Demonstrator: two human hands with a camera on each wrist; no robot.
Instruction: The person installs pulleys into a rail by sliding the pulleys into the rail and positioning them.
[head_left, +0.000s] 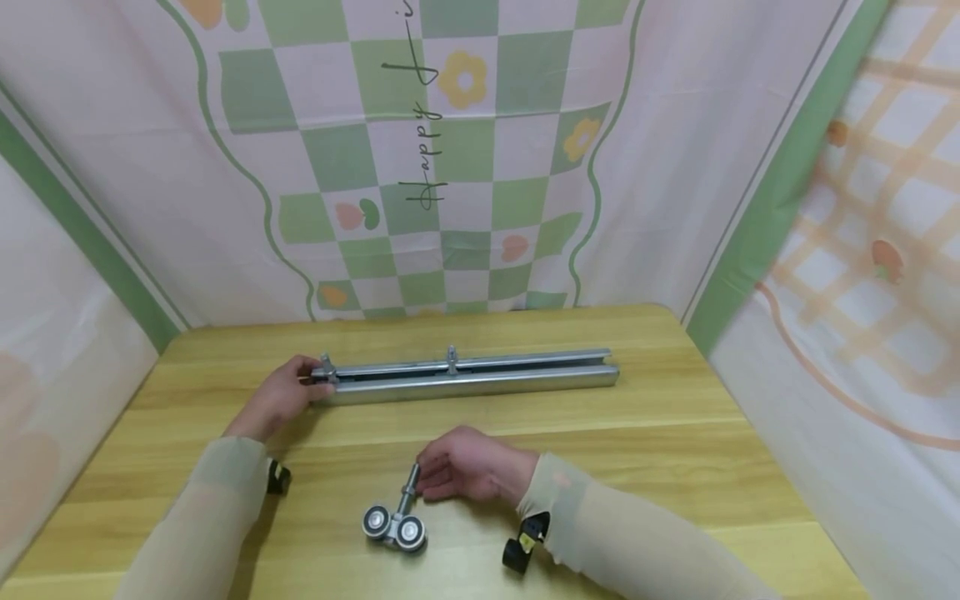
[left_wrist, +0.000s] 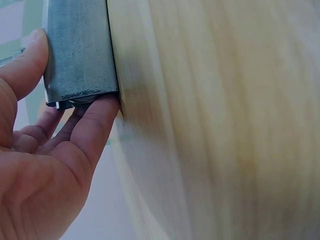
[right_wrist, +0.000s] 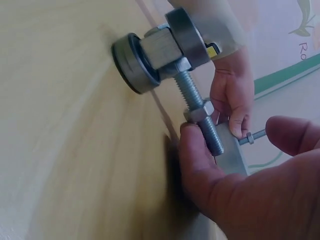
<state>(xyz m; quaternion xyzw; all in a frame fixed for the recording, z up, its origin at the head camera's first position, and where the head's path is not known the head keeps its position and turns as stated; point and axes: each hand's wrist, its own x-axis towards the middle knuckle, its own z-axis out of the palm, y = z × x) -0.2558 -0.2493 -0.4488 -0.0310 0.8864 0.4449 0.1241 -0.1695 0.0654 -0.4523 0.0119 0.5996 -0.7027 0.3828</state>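
A galvanized metal channel rail (head_left: pixel 480 387) lies across the wooden table, its slot facing up. Bolts stick up from the slot, one near the left end (head_left: pixel 327 367) and one near the middle (head_left: pixel 452 360). My left hand (head_left: pixel 288 389) grips the rail's left end, thumb along its side and fingers curled at the end opening (left_wrist: pixel 82 101). Closer to me is a roller trolley (head_left: pixel 395 529) with black-rimmed wheels and a threaded bolt (right_wrist: pixel 187 90) carrying a nut (right_wrist: pixel 199 111). Fingers of my right hand (head_left: pixel 472 465) touch the bolt's end; the thumb stands apart from it.
The wood-grain table (head_left: pixel 600 467) spreads out around the rail. A printed curtain (head_left: pixel 465 167) hangs behind its back edge, and fabric walls (head_left: pixel 862 292) close in both sides. Black wrist cameras (head_left: pixel 525 542) sit on both forearms.
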